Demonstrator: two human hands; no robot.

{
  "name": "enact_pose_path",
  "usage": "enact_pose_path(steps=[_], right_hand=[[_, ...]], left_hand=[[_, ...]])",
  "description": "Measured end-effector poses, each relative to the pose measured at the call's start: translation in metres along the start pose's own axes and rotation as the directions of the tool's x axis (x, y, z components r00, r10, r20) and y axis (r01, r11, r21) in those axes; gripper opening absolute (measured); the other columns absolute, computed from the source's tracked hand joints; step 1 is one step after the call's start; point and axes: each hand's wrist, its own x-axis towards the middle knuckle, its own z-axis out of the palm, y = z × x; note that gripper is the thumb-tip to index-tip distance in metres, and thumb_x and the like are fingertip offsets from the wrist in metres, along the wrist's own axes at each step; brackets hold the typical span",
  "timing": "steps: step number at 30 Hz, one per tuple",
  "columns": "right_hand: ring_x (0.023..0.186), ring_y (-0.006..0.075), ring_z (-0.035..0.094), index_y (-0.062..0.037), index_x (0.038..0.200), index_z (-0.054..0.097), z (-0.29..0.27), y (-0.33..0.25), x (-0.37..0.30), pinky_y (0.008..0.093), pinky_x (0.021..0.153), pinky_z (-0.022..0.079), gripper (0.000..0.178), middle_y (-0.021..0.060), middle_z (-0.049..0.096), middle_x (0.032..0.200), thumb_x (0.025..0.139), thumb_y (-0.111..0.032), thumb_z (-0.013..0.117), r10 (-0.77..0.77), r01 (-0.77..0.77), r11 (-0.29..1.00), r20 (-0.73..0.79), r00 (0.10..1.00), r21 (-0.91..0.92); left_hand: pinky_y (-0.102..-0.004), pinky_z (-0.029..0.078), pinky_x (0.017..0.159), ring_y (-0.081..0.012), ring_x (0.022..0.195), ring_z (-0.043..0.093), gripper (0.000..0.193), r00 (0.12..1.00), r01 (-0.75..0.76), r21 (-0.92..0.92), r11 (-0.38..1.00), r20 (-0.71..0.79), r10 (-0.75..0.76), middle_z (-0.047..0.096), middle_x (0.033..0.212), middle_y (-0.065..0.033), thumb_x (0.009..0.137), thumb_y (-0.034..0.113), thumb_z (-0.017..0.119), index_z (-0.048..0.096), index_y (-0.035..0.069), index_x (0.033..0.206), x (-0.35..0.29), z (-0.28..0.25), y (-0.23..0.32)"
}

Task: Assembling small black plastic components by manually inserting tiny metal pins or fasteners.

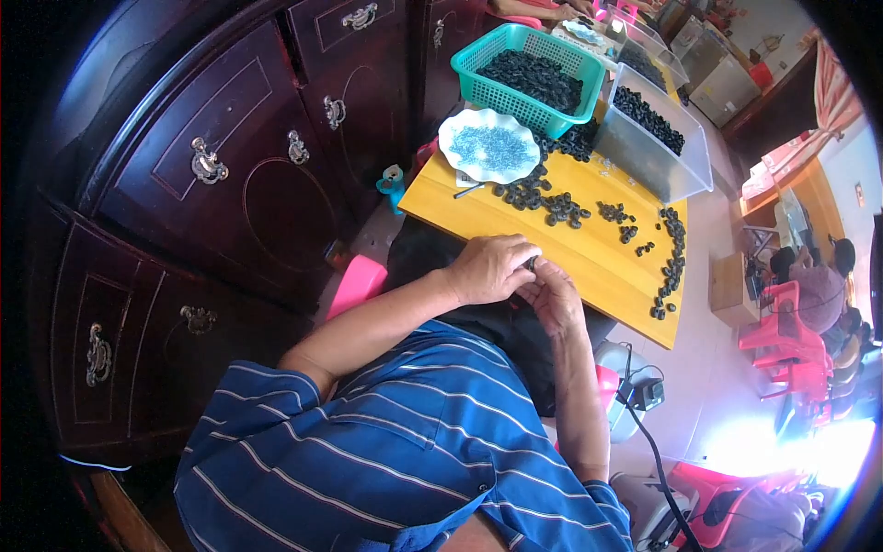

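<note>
My left hand [495, 269] and my right hand [556, 296] meet over my lap at the near edge of the yellow table [441, 202]. Both are closed, fingertips pinched together around a small black ring-like part [531, 263], mostly hidden by the fingers. Loose black rings [561, 210] lie in clusters on the tabletop, and a curved row of them [674, 258] runs along the right side. Beyond my left hand, a white scalloped plate [451, 129] holds many tiny pale-blue pieces. A short dark rod [469, 190] rests near the plate.
Behind the plate stands a green basket [469, 86] full of black parts. A clear plastic bin [644, 156] of black rings is on its right. Dark wooden cabinets [239, 184] line the left. A black cable [658, 451] hangs at lower right. Another person's hand [563, 12] shows at the far end.
</note>
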Motion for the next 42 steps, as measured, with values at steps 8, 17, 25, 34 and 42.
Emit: enact_pose_path(steps=[8,17,25,34,42], right_hand=[[0.075,0.0164,0.069,-0.0075,0.101,0.066,-0.001,0.000,0.000,0.0297,0.073,0.057,0.017,0.0051,0.071,0.088,0.100,-0.022,0.058,0.026,-0.026,1.000,-0.002,1.000,0.015],[0.085,0.0232,0.071,-0.0019,0.111,0.062,0.004,-0.012,-0.007,0.0338,0.081,0.057,0.023,0.0124,0.071,0.098,0.099,-0.018,0.052,0.019,-0.023,0.994,0.037,0.999,0.105],[0.089,0.0269,0.070,-0.0001,0.115,0.061,0.002,-0.008,-0.008,0.0370,0.086,0.055,0.027,0.0145,0.070,0.102,0.098,-0.018,0.050,0.012,-0.020,0.995,0.082,0.997,0.096],[0.091,0.0241,0.070,0.0015,0.117,0.062,0.005,-0.011,-0.008,0.0343,0.088,0.055,0.031,0.0134,0.071,0.104,0.099,-0.020,0.050,-0.005,0.000,0.999,0.088,0.996,0.054],[0.077,0.0123,0.065,-0.0019,0.108,0.067,0.001,-0.005,-0.002,0.0238,0.070,0.050,0.030,0.0066,0.071,0.091,0.102,-0.028,0.055,-0.006,0.006,1.000,0.042,0.999,0.002]], left_hand=[[-0.0435,0.052,0.075,-0.0347,0.090,0.065,0.020,0.999,-0.024,-0.025,0.999,-0.037,0.024,0.064,0.093,-0.0138,0.086,0.016,0.067,0.061,0.004,0.100,0.001,0.001,-0.002],[-0.0413,0.053,0.075,-0.0357,0.089,0.066,0.022,0.996,0.000,-0.099,0.995,-0.083,-0.008,0.066,0.095,-0.0156,0.088,0.015,0.067,0.064,0.001,0.105,0.003,-0.001,-0.001],[-0.0413,0.053,0.074,-0.0361,0.087,0.066,0.022,0.997,0.009,-0.128,0.992,-0.075,-0.018,0.066,0.092,-0.0159,0.086,0.014,0.069,0.064,0.002,0.103,0.000,-0.004,-0.004],[-0.0411,0.053,0.072,-0.0351,0.084,0.067,0.023,0.996,-0.014,-0.108,0.994,-0.090,0.004,0.066,0.090,-0.0158,0.085,0.015,0.070,0.064,0.002,0.103,0.003,-0.005,-0.003],[-0.0389,0.052,0.069,-0.0322,0.079,0.067,0.027,0.998,0.050,-0.175,0.983,-0.025,-0.055,0.065,0.087,-0.0126,0.080,0.010,0.074,0.064,0.004,0.104,0.009,0.004,-0.002]])
